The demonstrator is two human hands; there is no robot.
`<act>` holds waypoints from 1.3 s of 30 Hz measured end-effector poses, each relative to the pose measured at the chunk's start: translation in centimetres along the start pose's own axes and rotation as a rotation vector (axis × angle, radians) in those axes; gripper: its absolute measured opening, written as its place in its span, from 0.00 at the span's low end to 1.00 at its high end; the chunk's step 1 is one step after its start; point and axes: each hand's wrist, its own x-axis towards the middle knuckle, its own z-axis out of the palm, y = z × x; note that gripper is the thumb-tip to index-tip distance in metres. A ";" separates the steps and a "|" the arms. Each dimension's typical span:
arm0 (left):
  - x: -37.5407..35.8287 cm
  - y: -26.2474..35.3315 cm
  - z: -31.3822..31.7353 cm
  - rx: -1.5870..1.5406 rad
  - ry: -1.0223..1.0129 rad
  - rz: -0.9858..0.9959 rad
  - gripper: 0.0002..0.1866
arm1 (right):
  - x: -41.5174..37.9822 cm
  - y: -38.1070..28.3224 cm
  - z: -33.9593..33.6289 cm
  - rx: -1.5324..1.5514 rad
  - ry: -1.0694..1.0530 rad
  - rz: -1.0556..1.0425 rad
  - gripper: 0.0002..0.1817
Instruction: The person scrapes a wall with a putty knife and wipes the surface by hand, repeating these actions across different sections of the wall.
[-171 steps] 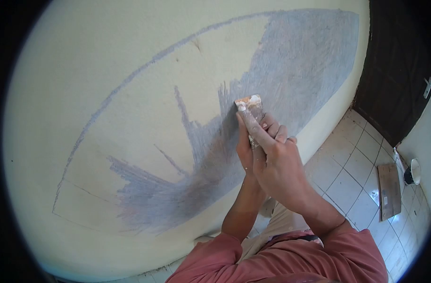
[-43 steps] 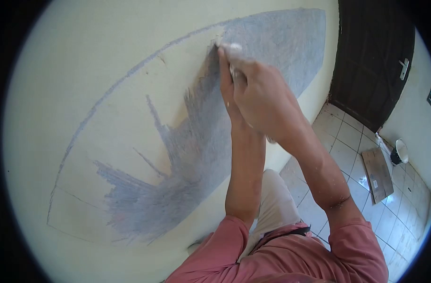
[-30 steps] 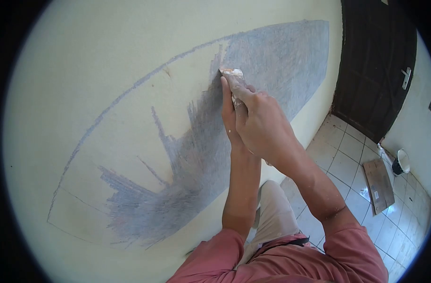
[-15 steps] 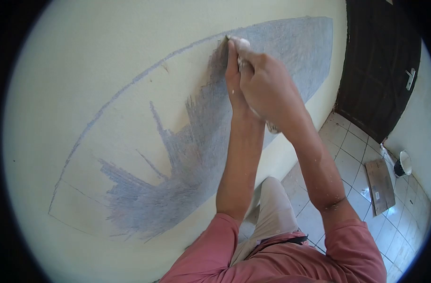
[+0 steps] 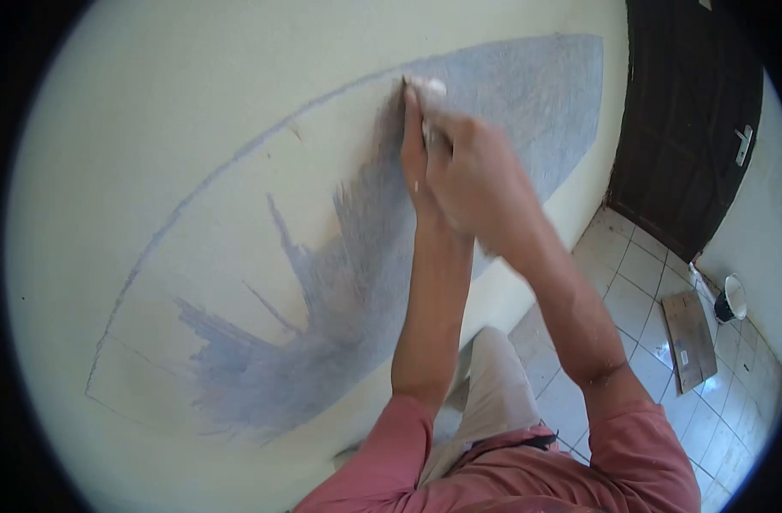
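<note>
My right hand (image 5: 476, 175) is closed round the handle of a whitish, paint-crusted scraper (image 5: 431, 87), and is slightly blurred. The tool's dark tip meets the wall just below the curved grey outline. My left hand (image 5: 415, 158) lies close against the tool, a digit stretched up along it near the tip; its other fingers are hidden. A large grey-blue patch (image 5: 519, 94) on the cream wall (image 5: 194, 77) fills the right and lower parts of a curved outline. Its left edge is ragged, with several stray strokes.
At the right stands a dark door (image 5: 694, 111) with a metal handle. On the tiled floor (image 5: 634, 282) are a flat brown board (image 5: 688, 338) and a small bucket (image 5: 731, 299). My light-trousered leg (image 5: 498, 385) is beside the wall.
My hands and the scraper sit slightly lower and further left in view. The wall markings have shifted down a little too. My right hand is now more blurred.
</note>
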 end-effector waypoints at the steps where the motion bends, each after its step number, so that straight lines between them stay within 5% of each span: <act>1: -0.1 -0.3 0.2 0.027 0.049 0.022 0.15 | 0.1 -0.3 -0.4 0.030 -0.014 0.057 0.15; 4: -1.1 -1.2 -0.3 0.140 0.109 0.113 0.15 | -0.9 -0.3 -0.7 -0.081 -0.113 0.001 0.15; 7: -1.1 -0.4 -0.5 0.046 0.036 0.049 0.15 | -0.8 0.6 0.9 0.013 0.015 -0.073 0.15; 13: -1.5 -0.5 -0.6 0.114 0.136 0.067 0.15 | -0.8 -0.5 0.0 -0.049 -0.102 0.040 0.15; 16: 0.1 0.4 -0.3 0.030 0.132 -0.013 0.14 | 0.4 1.0 1.7 0.021 0.063 -0.023 0.15; 19: 0.6 0.5 0.0 0.026 0.068 -0.045 0.14 | 1.6 -0.3 -0.3 -0.007 -0.087 0.116 0.16; 22: 0.2 -0.9 -0.7 0.007 0.109 0.022 0.14 | 0.2 1.2 0.3 -0.046 -0.050 -0.030 0.18; 23: -1.0 -0.6 -1.6 -0.167 0.018 -0.036 0.15 | -1.2 0.6 0.8 -0.059 -0.080 0.001 0.18; 26: 0.1 -0.4 0.5 0.135 0.135 -0.058 0.16 | 0.1 -2.2 -2.1 0.022 -0.170 0.233 0.19; 29: -2.0 -0.5 1.7 -0.058 0.109 -0.014 0.14 | -1.7 -1.0 -1.1 -0.070 -0.131 0.045 0.18; 36: -1.8 -0.1 1.9 0.146 0.176 -0.006 0.14 | -0.8 -2.2 -1.9 0.002 -0.187 0.228 0.17; 39: -2.5 0.3 1.8 0.177 0.155 0.070 0.14 | -1.9 -1.9 -0.3 -0.087 -0.122 0.031 0.16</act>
